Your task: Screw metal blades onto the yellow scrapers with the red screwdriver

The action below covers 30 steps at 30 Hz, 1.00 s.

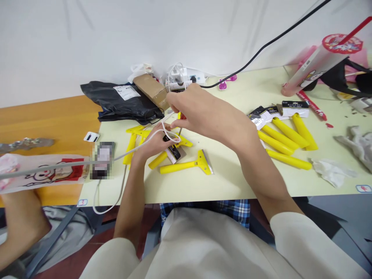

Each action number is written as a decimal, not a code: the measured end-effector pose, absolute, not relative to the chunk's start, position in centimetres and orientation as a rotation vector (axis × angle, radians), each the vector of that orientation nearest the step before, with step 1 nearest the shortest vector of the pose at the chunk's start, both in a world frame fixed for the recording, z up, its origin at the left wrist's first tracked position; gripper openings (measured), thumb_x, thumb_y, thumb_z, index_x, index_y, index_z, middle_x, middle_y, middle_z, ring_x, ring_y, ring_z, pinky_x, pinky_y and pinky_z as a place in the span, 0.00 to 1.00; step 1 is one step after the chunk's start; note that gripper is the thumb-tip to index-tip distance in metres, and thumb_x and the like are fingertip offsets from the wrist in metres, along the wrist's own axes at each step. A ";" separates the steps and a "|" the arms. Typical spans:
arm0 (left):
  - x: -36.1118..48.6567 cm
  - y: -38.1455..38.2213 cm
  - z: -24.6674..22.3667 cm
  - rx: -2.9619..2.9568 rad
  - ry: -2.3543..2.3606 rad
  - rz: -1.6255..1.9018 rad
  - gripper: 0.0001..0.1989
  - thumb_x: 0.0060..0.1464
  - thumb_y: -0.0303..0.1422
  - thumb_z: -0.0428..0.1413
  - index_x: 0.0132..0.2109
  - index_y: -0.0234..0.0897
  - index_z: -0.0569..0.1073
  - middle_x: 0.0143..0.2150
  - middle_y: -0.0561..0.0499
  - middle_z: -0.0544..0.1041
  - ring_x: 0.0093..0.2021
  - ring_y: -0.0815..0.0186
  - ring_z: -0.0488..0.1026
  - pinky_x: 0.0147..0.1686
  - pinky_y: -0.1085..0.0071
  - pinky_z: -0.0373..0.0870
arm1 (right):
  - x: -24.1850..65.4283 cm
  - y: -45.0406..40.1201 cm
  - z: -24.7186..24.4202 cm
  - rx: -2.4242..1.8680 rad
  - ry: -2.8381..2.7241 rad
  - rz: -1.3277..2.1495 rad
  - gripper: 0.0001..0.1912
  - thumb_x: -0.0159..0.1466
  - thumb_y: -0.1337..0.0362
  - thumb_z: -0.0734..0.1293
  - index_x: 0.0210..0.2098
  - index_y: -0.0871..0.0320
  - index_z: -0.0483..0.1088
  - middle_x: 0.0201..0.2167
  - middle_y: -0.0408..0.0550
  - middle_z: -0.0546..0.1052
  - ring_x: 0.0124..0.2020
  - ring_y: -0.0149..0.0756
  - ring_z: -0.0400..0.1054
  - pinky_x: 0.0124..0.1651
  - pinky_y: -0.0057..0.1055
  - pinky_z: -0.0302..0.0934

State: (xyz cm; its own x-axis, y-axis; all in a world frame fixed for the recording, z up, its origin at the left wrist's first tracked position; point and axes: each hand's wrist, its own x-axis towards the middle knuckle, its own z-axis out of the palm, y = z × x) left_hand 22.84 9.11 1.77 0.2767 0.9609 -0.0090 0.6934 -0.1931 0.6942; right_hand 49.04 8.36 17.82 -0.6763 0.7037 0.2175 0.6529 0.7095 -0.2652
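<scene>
My left hand [152, 143] curls around a white cable [139, 146] that runs off to the left and loops over its fingers. My right hand [193, 112] reaches across above it, fingertips at the loop, next to a thin red-handled tool [179, 126]. Under my left hand lies a black-and-white packaging card [173, 154]. Yellow scrapers with metal blades, such as one [186, 166] just below, lie crossed on the pale table [226, 186]. Several yellow handles [285, 135] and white-and-black cards [279, 112] sit to the right.
A black plastic bag [122, 102], a brown cardboard package [151, 91] and a power strip [180, 79] stand along the wall. A pixelated phone [102, 159] lies on the wooden table [52, 116] at left. Crumpled white tissue [331, 172] and a printed tube [316, 64] are at right.
</scene>
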 end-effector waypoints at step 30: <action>24.2 11.6 2.3 1.538 1.521 0.886 0.20 0.41 0.42 0.78 0.39 0.38 0.84 0.33 0.49 0.84 0.32 0.59 0.79 0.31 0.70 0.71 | 56.2 6.3 22.2 -1.119 -2.211 0.347 0.01 0.63 0.54 0.72 0.36 0.39 0.78 0.33 0.55 0.78 0.44 0.63 0.67 0.48 0.56 0.56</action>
